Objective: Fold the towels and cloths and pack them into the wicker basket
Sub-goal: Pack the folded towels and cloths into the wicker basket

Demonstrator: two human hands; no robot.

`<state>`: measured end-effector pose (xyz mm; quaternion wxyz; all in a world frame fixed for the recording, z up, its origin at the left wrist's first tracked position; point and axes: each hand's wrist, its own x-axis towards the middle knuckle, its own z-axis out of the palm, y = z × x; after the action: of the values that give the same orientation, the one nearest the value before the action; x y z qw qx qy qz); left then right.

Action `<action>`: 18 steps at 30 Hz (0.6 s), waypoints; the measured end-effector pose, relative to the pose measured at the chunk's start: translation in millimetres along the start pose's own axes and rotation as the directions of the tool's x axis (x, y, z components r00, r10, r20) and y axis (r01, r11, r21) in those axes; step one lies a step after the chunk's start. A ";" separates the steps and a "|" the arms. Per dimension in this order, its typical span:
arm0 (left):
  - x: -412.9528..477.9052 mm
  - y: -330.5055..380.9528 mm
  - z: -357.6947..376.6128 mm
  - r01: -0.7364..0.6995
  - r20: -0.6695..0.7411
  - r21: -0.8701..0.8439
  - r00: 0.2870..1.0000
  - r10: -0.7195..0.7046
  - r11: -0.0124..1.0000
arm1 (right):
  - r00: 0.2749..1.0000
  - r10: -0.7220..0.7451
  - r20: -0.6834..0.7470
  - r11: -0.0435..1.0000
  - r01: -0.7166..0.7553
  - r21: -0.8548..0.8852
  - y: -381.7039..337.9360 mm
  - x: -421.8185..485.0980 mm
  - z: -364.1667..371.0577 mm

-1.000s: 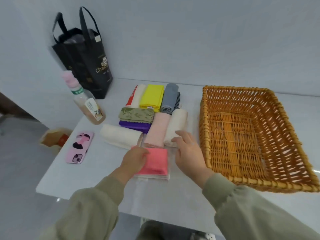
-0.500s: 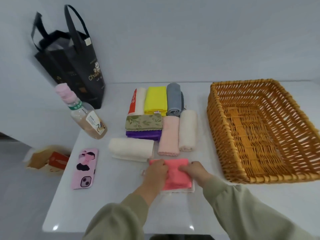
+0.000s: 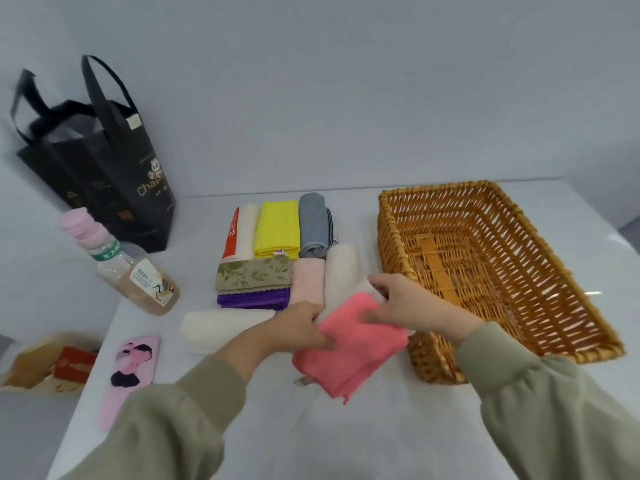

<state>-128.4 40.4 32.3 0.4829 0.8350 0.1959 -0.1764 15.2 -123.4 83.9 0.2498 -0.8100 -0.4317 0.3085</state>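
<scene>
Cloth, pink, between left hand and right hand, long axis diagonal

On the bench, we see the wicker basket at the right of the frame and the folded cloths in rows at centre. The bag stands upper left, the bottle before it and the phone lower left. The left grip and right grip hold the held cloth just below the rows, beside the basket's near-left corner.

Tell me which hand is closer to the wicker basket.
Right. The right hand grips the coral cloth just beside the wicker basket, at its left wall; the left hand grips the cloth's other edge, farther from it.
</scene>
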 end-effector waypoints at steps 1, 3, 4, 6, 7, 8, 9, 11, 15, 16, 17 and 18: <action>1.6 5.6 -0.8 -0.008 -0.023 -0.101 1.000 0.006 0.995 | 0.999 0.048 -0.012 0.998 -0.048 0.032 1.4 -0.8 -11.6; 6.5 26.4 -0.6 -0.051 -0.079 -0.276 0.996 0.030 0.960 | 0.989 0.144 -0.024 0.940 -0.129 0.317 12.4 -5.7 -35.0; 9.9 39.0 0.4 -0.065 -0.111 -0.361 0.993 0.026 0.930 | 0.987 0.160 0.027 0.810 -0.147 0.568 20.8 -7.7 -44.0; 19.3 62.8 5.3 -0.098 -0.192 -0.485 0.981 0.004 0.869 | 0.992 0.064 0.113 0.419 -0.129 0.899 37.7 -9.3 -55.1; 26.4 72.0 8.8 -0.111 -0.236 -0.518 0.972 -0.017 0.848 | 0.994 0.009 0.107 0.270 -0.106 0.957 45.5 -8.4 -58.6; 34.2 82.0 12.4 -0.115 -0.271 -0.548 0.962 -0.045 0.828 | 0.995 -0.039 0.093 0.165 -0.085 0.983 50.6 -7.5 -60.9; 41.5 91.6 15.9 -0.124 -0.297 -0.573 0.953 -0.065 0.810 | 0.995 -0.060 0.074 0.113 -0.067 0.991 54.6 -5.3 -61.5; 57.9 106.8 21.7 -0.146 -0.356 -0.591 0.930 -0.094 0.793 | 0.999 -0.010 0.041 0.144 -0.039 0.989 57.8 -2.9 -65.1; 89.9 131.9 31.4 -0.162 -0.411 -0.559 0.906 -0.102 0.813 | 0.947 0.297 -0.120 0.454 -0.030 0.890 75.8 0.2 -85.4; 93.4 133.8 31.9 -0.180 -0.449 -0.555 0.886 -0.110 0.812 | 0.930 0.333 -0.155 0.483 -0.027 0.875 80.1 0.5 -90.1; 99.5 135.2 32.4 -0.187 -0.489 -0.568 0.860 -0.146 0.802 | 0.917 0.357 -0.181 0.487 -0.017 0.873 85.8 0.8 -96.4; 105.7 137.3 31.9 -0.183 -0.508 -0.600 0.839 -0.194 0.779 | 0.905 0.378 -0.196 0.480 -0.010 0.877 91.6 0.7 -103.3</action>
<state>27.6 -33.7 67.2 0.6561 0.6399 0.3741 0.1417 139.3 -183.2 93.0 0.6564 -0.6632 -0.0697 0.3528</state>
